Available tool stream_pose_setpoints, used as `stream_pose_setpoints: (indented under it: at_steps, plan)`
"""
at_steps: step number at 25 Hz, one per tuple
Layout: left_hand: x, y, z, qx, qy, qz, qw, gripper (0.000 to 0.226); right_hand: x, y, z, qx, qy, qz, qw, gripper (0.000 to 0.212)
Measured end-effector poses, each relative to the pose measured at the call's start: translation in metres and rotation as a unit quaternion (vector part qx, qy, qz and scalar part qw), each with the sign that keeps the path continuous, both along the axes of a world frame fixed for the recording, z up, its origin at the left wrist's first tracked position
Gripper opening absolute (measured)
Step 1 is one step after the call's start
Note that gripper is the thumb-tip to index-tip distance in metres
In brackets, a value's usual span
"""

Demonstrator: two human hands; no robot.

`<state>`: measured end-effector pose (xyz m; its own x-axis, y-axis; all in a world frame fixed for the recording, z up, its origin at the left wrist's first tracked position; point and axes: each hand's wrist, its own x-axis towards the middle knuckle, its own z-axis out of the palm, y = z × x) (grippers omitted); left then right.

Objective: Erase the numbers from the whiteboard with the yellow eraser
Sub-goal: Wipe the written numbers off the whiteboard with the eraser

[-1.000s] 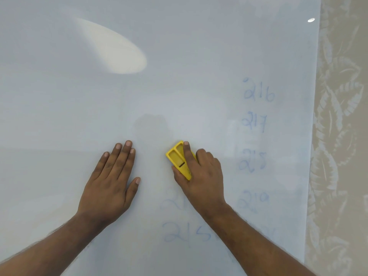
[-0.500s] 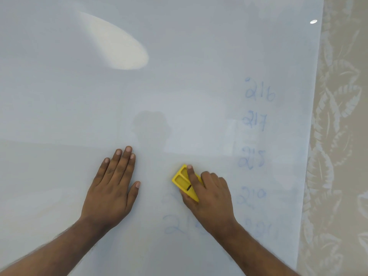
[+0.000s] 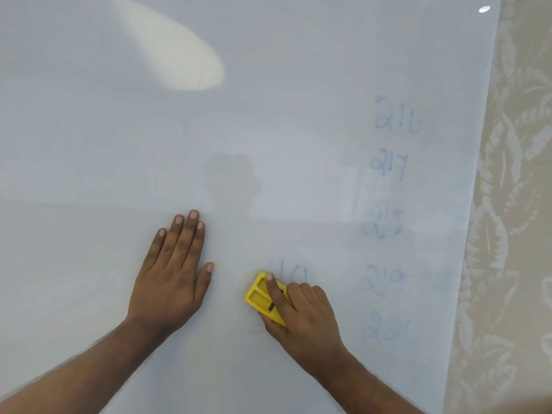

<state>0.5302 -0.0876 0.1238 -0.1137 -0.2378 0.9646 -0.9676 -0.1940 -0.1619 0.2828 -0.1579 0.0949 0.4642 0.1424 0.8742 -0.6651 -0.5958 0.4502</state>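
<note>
The whiteboard (image 3: 89,144) fills most of the view, and its right edge runs down on a slant from the top right, with leaf-patterned wallpaper (image 3: 513,234) beyond it. Left of the hands and above them the board is wide and bare apart from a bright oval glare (image 3: 179,52) near the top. The left hand (image 3: 170,279) lies flat on the board, fingers straight and close together, thumb out to the side. Just right of it, apart from it, the right hand (image 3: 301,318) grips the eraser (image 3: 260,297), forefinger laid along its top and thumb under its near end, the other fingers curled on its right side. The eraser is yellow plastic, tilted, with two shallow hollows in its back and a small dark mark by the finger. It sits low in the middle of the board, pressed to the surface. Faint blue numbers (image 3: 391,216) stand in a column between the eraser and the right edge: 216, 217, then three smudged ones, perhaps 218, 219 and 220. A few pale strokes (image 3: 292,271) remain just above the eraser.
</note>
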Motion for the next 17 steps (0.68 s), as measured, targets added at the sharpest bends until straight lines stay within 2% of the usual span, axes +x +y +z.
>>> stream_pose_setpoints:
  at_steps: [2, 5, 6, 9, 12, 14, 17]
  plan:
    - [0.000, 0.001, -0.001, 0.001, -0.001, 0.001, 1.000, 0.067, -0.014, -0.005, -0.005, -0.031, 0.040, -0.007, 0.999, 0.050]
    - [0.000, 0.001, -0.002, 0.004, -0.005, 0.007, 1.000, 0.067, -0.032, -0.014, 0.025, -0.092, 0.122, -0.005, 0.988, 0.047]
    - [0.000, 0.002, -0.002, 0.006, -0.005, 0.006, 1.000, 0.068, -0.038, -0.018, 0.042, -0.098, 0.119, -0.007, 0.988, 0.046]
    - [-0.001, 0.002, -0.002, 0.010, -0.002, 0.009, 1.000, 0.068, -0.044, -0.027, 0.077, -0.067, 0.021, -0.017, 0.997, 0.051]
    - [-0.001, 0.002, -0.003, 0.011, -0.001, 0.007, 1.000, 0.068, -0.038, -0.026, 0.070, -0.012, -0.035, -0.007, 0.999, 0.053]
    - [-0.001, 0.002, -0.002, 0.009, -0.002, 0.007, 1.000, 0.067, -0.037, -0.026, 0.052, 0.004, -0.038, 0.007, 0.999, 0.052]
    - [-0.002, 0.001, -0.003, 0.005, -0.003, 0.007, 1.000, 0.067, -0.051, -0.030, 0.022, -0.005, 0.012, 0.014, 1.000, 0.054]
